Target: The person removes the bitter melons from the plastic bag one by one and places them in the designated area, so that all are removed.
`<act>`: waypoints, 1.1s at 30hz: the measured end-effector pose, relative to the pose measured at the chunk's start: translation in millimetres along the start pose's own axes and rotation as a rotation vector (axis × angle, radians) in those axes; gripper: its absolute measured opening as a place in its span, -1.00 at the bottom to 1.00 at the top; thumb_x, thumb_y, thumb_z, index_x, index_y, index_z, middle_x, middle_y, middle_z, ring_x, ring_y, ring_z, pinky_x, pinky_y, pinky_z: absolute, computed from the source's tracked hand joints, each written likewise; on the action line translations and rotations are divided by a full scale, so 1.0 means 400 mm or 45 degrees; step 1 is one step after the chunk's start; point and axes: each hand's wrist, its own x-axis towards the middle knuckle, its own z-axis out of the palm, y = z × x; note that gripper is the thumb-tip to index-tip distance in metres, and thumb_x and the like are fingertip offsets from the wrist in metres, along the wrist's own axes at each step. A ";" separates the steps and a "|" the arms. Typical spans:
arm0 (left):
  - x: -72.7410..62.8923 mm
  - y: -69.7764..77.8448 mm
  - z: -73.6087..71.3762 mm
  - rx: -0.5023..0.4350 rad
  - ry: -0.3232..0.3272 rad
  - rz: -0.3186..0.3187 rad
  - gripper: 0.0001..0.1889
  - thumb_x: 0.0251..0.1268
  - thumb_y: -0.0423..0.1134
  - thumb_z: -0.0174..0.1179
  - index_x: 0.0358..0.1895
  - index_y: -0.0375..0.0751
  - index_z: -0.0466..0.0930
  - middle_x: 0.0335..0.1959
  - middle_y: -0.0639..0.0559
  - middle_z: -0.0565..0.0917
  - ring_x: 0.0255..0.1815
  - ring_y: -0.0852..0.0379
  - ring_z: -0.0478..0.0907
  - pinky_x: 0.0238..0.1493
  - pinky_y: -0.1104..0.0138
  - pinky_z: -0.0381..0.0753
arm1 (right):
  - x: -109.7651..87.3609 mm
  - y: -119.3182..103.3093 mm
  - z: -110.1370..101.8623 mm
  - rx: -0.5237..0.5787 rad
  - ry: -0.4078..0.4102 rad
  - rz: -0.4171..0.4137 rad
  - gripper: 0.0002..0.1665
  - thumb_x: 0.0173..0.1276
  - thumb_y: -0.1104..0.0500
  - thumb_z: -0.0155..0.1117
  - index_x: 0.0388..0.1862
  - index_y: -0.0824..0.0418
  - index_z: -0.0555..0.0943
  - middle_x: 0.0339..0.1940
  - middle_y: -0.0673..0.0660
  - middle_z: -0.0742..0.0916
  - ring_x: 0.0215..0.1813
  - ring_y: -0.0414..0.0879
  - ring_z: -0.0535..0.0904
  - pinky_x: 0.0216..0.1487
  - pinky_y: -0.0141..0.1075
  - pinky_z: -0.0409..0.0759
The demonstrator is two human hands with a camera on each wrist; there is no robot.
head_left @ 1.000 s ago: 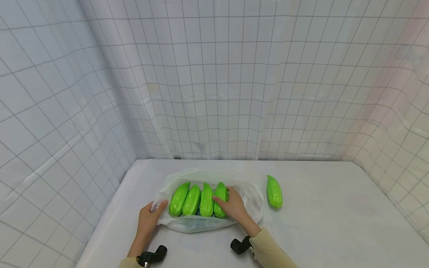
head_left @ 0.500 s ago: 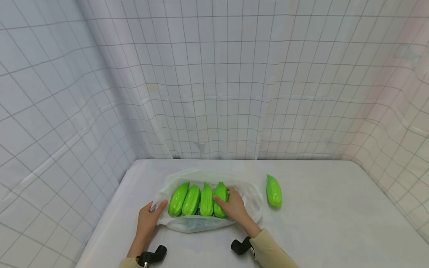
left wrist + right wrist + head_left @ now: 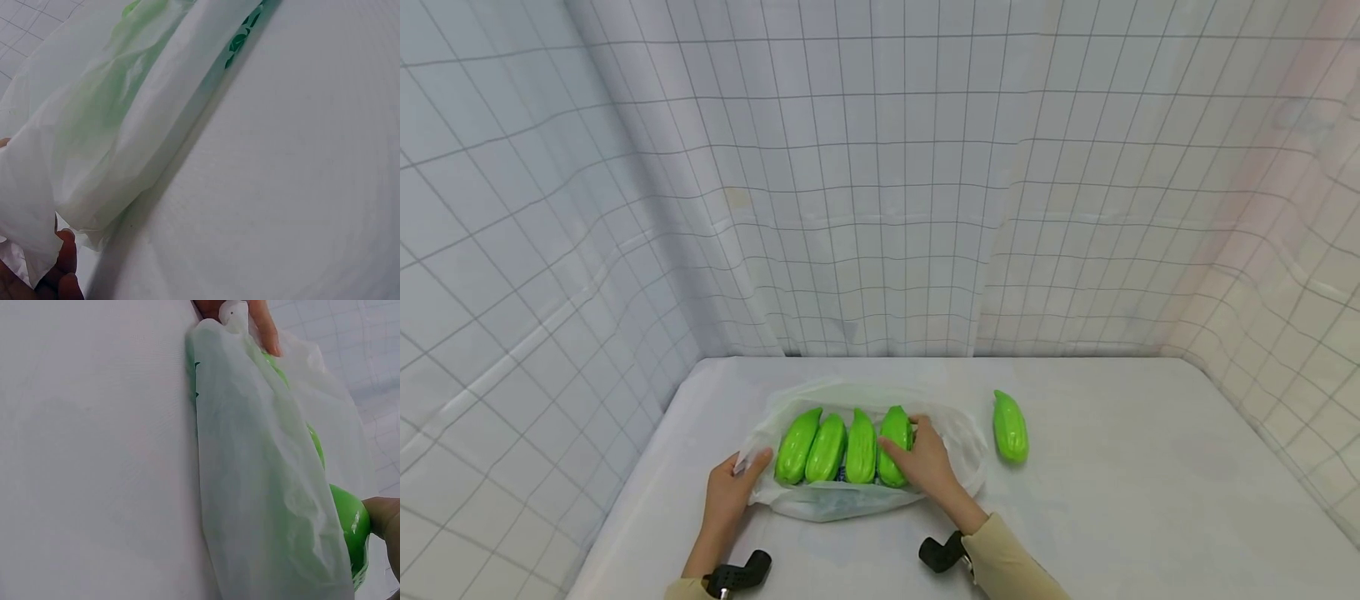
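A white translucent plastic bag (image 3: 831,505) lies with its mouth spread wide. Side by side in it are several glossy bright green bitter melons (image 3: 797,446). My left hand (image 3: 726,492) pinches the bag's left edge between thumb and fingers; in the left wrist view, fingertips (image 3: 67,250) show beneath the plastic. Inside the bag's right part, my right hand (image 3: 928,462) grips the rightmost bitter melon (image 3: 892,450), thumb on its near left side and fingers round its right. The right wrist view shows its glossy end (image 3: 351,519) beside that thumb, above the bag's wall.
One more bitter melon (image 3: 1011,427) lies on the white table (image 3: 1120,483), right of the bag. White gridded curtains (image 3: 865,208) enclose the table at the back and both sides. A black wrist device (image 3: 741,573) is on the left wrist.
The rightmost bitter melon has shifted very slightly rightward from its neighbour with my right hand, whose fingers have moved a little. My left hand keeps its hold on the bag.
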 end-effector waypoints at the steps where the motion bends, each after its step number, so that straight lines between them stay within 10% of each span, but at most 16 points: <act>1: 0.000 0.000 0.000 -0.001 -0.003 0.001 -0.34 0.21 0.16 0.22 0.04 -0.45 0.53 -0.14 -0.22 0.63 -0.33 0.13 0.46 -0.33 0.37 0.45 | 0.000 -0.001 -0.002 0.004 0.003 0.001 -0.23 0.27 -0.07 0.31 0.16 0.49 0.33 -0.14 0.33 0.60 -0.18 0.10 0.56 -0.26 -0.08 0.52; 33: -0.001 -0.003 0.000 -0.005 0.014 0.040 -0.42 0.22 0.08 0.25 -0.04 -0.48 0.56 -0.25 -0.18 0.63 -0.39 0.13 0.41 -0.39 0.36 0.41 | -0.015 -0.013 -0.032 0.045 0.038 0.027 -0.26 0.26 -0.12 0.31 0.16 0.40 0.38 -0.28 0.17 0.59 -0.43 -0.13 0.44 -0.47 -0.27 0.44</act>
